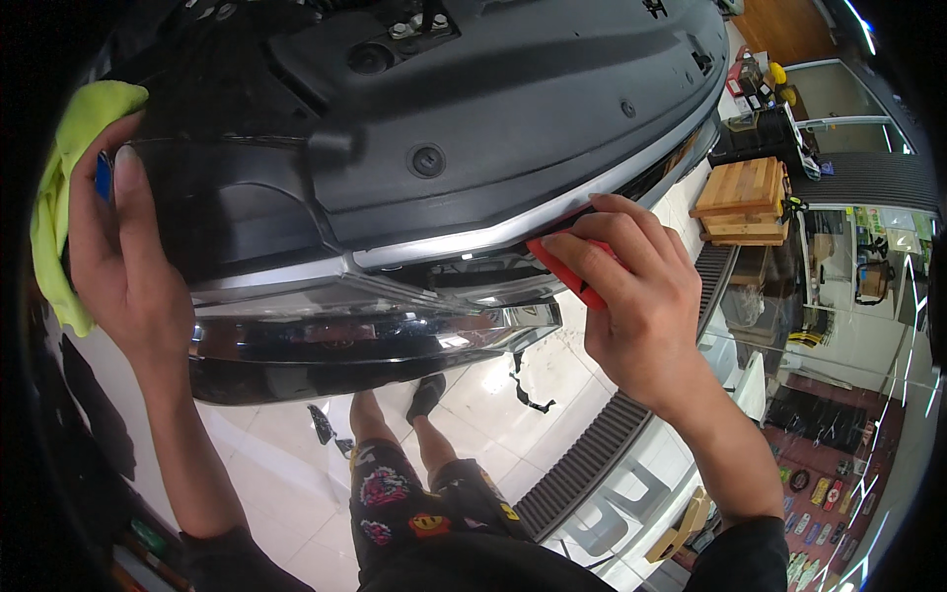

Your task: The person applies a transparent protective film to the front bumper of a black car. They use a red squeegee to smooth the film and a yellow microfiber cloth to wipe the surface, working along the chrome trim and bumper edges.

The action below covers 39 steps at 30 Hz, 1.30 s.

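first, just past the left end of a long silver strip (444, 243), the person's left hand (138, 276) is partly curled, with a small blue thing (104, 176) showing between thumb and fingers and a lime-green cloth (59, 237) behind it; whether it grips either one cannot be told. along the strip's far side spreads a matte black car panel (523, 118); below its near side sits glossy dark bodywork (326, 340). the strip's long axis runs left to right, climbing and bending away at the right. right of the strip's middle, at its near edge, the right hand (646, 306) is closed around a red pad (569, 275), whose pointed end faces the strip, touching or just beside it. so the right hand is the nearer one to the strip's middle. well beyond the strip's right side stands a wooden box (740, 202).
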{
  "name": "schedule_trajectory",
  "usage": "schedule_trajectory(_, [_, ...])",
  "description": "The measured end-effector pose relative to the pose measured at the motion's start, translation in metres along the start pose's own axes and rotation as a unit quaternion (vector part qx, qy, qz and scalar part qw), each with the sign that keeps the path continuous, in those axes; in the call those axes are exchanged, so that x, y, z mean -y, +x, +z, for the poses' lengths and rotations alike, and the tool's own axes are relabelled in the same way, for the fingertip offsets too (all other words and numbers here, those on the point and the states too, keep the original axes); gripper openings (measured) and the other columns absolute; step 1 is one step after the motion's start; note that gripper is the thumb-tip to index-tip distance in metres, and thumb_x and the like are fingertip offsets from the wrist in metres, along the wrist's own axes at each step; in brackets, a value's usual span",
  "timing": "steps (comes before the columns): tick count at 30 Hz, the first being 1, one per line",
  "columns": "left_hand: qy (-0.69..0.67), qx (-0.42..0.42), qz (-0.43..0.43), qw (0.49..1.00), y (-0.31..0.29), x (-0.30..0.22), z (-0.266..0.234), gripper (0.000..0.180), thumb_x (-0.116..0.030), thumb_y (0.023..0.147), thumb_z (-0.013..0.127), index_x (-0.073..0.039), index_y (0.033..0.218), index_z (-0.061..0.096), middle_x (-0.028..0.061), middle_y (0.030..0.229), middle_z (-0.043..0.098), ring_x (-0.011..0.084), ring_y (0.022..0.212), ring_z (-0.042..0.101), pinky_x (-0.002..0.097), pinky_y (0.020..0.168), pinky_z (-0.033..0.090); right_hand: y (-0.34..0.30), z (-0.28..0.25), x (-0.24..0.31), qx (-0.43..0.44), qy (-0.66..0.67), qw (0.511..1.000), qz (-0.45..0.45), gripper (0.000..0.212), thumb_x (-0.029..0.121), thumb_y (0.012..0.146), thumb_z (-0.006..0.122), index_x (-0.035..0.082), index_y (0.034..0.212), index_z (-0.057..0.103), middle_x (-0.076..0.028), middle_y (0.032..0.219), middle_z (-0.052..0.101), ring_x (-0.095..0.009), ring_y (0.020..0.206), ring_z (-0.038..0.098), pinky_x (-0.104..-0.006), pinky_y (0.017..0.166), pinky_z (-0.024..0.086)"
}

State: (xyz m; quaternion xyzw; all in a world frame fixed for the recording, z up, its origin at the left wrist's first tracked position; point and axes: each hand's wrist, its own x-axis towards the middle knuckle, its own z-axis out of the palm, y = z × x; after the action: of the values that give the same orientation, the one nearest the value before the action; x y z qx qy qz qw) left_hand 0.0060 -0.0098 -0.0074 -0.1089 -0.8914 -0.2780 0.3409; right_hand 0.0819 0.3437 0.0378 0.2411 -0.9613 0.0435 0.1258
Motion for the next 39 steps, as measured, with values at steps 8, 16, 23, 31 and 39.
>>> schedule_trajectory(8, [-0.008, -0.008, -0.017, 1.000, 0.000, -0.006, 0.001, 0.032, -0.021, 0.108, 0.051, -0.005, 0.133, 0.062, 0.0109, 0.123, 0.068, 0.0122, 0.096, 0.062, 0.0258, 0.091, 0.045, 0.003, 0.006, 0.001, 0.004, 0.002, 1.000, -0.001, 0.039, 0.004, 0.063, 0.074, 0.011, 0.102, 0.071, -0.003, 0.102, 0.064, -0.023, 0.107, 0.064, -0.0387, 0.085, 0.049])
schedule_trajectory(16, [-0.034, 0.019, -0.071, 0.997, -0.001, -0.012, -0.005, 0.031, -0.020, 0.108, 0.050, -0.006, 0.133, 0.062, 0.0055, 0.114, 0.069, 0.0048, 0.081, 0.053, 0.0208, 0.079, 0.040, -0.019, 0.003, 0.002, -0.057, -0.011, 0.995, 0.083, 0.044, -0.005, 0.062, 0.072, 0.009, 0.103, 0.072, -0.003, 0.100, 0.067, -0.024, 0.103, 0.065, -0.0379, 0.084, 0.047])
schedule_trajectory(23, [0.002, -0.027, 0.010, 1.000, 0.000, -0.002, 0.002, 0.033, -0.019, 0.110, 0.046, -0.004, 0.135, 0.061, 0.0073, 0.123, 0.066, 0.0084, 0.101, 0.059, 0.0233, 0.093, 0.045, -0.012, 0.010, 0.016, -0.058, 0.013, 0.997, 0.052, 0.045, -0.004, 0.062, 0.072, 0.010, 0.105, 0.072, -0.003, 0.103, 0.067, -0.025, 0.106, 0.064, -0.0379, 0.085, 0.046])
schedule_trajectory(31, [-0.059, 0.022, -0.105, 0.992, -0.004, -0.018, -0.008, 0.032, -0.020, 0.108, 0.051, -0.004, 0.133, 0.062, 0.0066, 0.113, 0.067, 0.0070, 0.088, 0.054, 0.0227, 0.079, 0.042, -0.024, 0.007, -0.039, -0.083, -0.107, 0.989, 0.063, 0.034, 0.000, 0.076, 0.066, 0.017, 0.104, 0.075, -0.002, 0.098, 0.066, -0.024, 0.103, 0.063, -0.0390, 0.088, 0.043])
schedule_trajectory(39, [-0.118, -0.019, -0.156, 0.981, 0.003, -0.032, -0.014, 0.032, -0.009, 0.089, 0.067, -0.011, 0.120, 0.065, 0.0106, 0.084, 0.069, 0.0220, 0.080, 0.071, 0.0335, 0.075, 0.054, -0.089, -0.070, 0.100, -0.057, 0.489, 0.759, 0.425, 0.019, -0.007, 0.091, 0.066, 0.000, 0.109, 0.068, -0.014, 0.101, 0.071, -0.020, 0.086, 0.070, -0.0279, 0.077, 0.053])
